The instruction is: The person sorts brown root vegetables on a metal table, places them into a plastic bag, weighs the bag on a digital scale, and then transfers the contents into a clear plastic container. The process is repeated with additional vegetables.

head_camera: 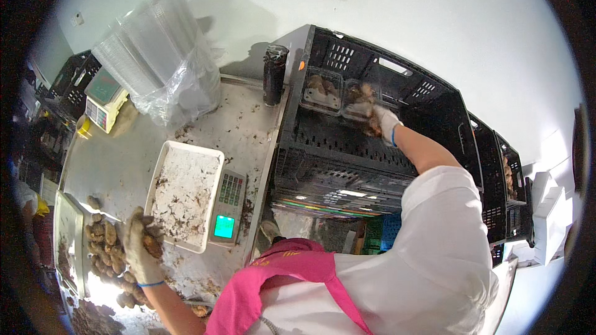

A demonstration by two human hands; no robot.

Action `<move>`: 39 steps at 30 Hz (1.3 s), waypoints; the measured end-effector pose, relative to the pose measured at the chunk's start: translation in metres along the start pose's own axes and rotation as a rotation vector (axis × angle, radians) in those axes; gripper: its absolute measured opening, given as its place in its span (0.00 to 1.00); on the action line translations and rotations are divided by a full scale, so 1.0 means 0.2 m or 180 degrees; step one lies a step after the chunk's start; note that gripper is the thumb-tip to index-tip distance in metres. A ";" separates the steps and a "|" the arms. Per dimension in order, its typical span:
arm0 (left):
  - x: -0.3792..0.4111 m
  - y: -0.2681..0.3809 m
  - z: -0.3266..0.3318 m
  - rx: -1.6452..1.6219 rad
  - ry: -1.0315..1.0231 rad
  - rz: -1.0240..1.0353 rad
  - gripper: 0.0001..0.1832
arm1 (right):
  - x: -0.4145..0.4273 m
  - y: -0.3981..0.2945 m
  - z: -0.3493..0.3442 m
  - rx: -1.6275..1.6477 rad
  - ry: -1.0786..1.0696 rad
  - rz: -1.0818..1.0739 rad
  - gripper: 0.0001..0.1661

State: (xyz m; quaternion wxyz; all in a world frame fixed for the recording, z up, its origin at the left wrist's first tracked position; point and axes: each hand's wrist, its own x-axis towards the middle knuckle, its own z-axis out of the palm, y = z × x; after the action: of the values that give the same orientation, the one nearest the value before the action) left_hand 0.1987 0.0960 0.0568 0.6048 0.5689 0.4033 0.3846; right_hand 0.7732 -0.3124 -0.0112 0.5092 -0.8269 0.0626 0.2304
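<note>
My left hand (138, 249), in a soiled white glove, is at the left of the metal table with a brown tuber (152, 244) in its grasp. Beside it lies a heap of knobbly brown tubers (105, 246). My right hand (386, 123), also gloved, reaches into a black plastic crate (335, 142) and grips the right side of a clear plastic tray (357, 108) with brown tubers in it. Motion blurs this tray. Another filled clear tray (321, 93) sits left of it in the crate. The fingertips of my right hand are partly hidden.
A digital scale (228, 204) with a dirt-strewn white tray (186, 190) stands on the metal table (125, 158). Behind are stacked clear trays (149, 46) in a bag, a black cylindrical object (274, 74) and a second scale (104, 97). More black crates (493, 172) line the right.
</note>
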 end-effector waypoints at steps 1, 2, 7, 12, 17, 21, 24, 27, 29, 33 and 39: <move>0.00 -0.04 0.04 -0.0089 -0.0032 -0.0099 0.23 | 0.24 0.21 -0.10 -0.0321 -0.0012 -0.0141 0.36; -0.05 -0.04 0.03 -0.0398 -0.0042 -0.0368 0.22 | 0.21 0.17 -0.02 -0.0411 0.0039 -0.0130 0.34; -0.18 -0.16 -0.04 -0.0599 0.0047 -0.0734 0.21 | -0.10 -0.14 -0.01 -0.2232 0.0316 -0.0194 0.40; -0.24 -0.15 -0.08 -0.0571 0.0471 -0.0861 0.21 | -0.34 -0.54 0.01 -0.2564 0.0950 -0.1034 0.25; -0.27 -0.23 -0.23 -0.0716 0.0484 -0.0752 0.20 | -0.64 -1.14 0.26 0.0383 -0.0532 -0.2042 0.30; -0.31 -0.23 -0.20 -0.0936 0.0560 -0.0586 0.20 | -0.92 -1.54 0.84 -0.0773 -0.0991 -0.2767 0.25; -0.37 -0.22 -0.21 -0.0916 0.0839 -0.0665 0.21 | -1.04 -1.82 1.30 -0.1874 -0.0645 -0.3786 0.24; -0.44 -0.24 -0.26 -0.1135 0.0937 -0.0666 0.21 | -1.12 -2.06 1.64 -0.2240 -0.0224 -0.4811 0.24; -0.48 -0.25 -0.30 -0.1021 0.1281 -0.0750 0.20 | -1.18 -2.17 1.79 -0.2580 -0.0614 -0.4049 0.22; -0.53 -0.33 -0.34 -0.1239 0.1594 -0.0556 0.20 | -1.09 -2.34 2.00 -0.3350 -0.0606 -0.3289 0.14; -0.49 -0.28 -0.30 -0.1616 0.1380 -0.0608 0.20 | -1.01 -2.44 2.04 -0.3078 -0.1052 -0.2849 0.11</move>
State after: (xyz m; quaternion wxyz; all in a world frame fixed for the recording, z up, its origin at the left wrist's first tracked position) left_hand 0.1066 0.0244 0.0049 0.6605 0.2652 0.4652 0.5263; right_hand 0.6305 0.2478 0.3225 0.1314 -0.8617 -0.4744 0.1229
